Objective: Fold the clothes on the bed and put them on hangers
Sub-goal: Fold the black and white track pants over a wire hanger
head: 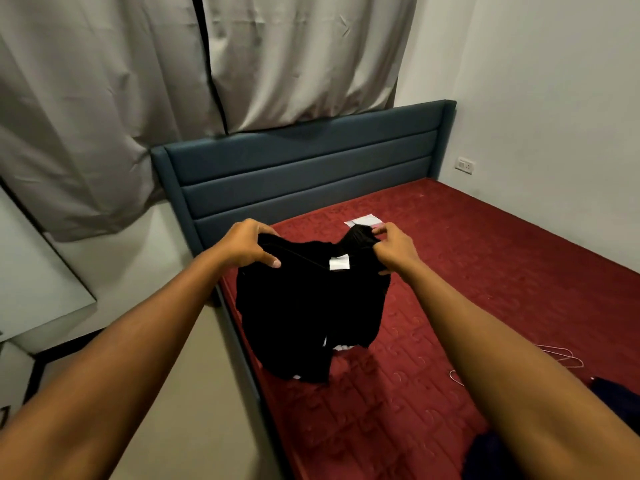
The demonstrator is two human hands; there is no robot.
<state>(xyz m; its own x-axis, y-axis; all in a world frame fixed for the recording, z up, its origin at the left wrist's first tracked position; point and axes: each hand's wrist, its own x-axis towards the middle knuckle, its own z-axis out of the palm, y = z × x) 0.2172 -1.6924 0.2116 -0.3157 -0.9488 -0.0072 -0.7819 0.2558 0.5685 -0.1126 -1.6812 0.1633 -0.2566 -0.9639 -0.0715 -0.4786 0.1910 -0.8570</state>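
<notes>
Looking pretty early to me: the left hand [247,245] and right hand [394,249] are each gripping a top corner of a black garment [304,306], not folded yet and dangling over the bed [485,271], while wire hangers [561,356] are lying bare at its 4 o'clock near more dark clothes [616,393].

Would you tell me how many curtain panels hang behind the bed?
2: the left curtain panel hangs beside the headboard; the right curtain panel hangs above it. More may be off-frame.
</notes>
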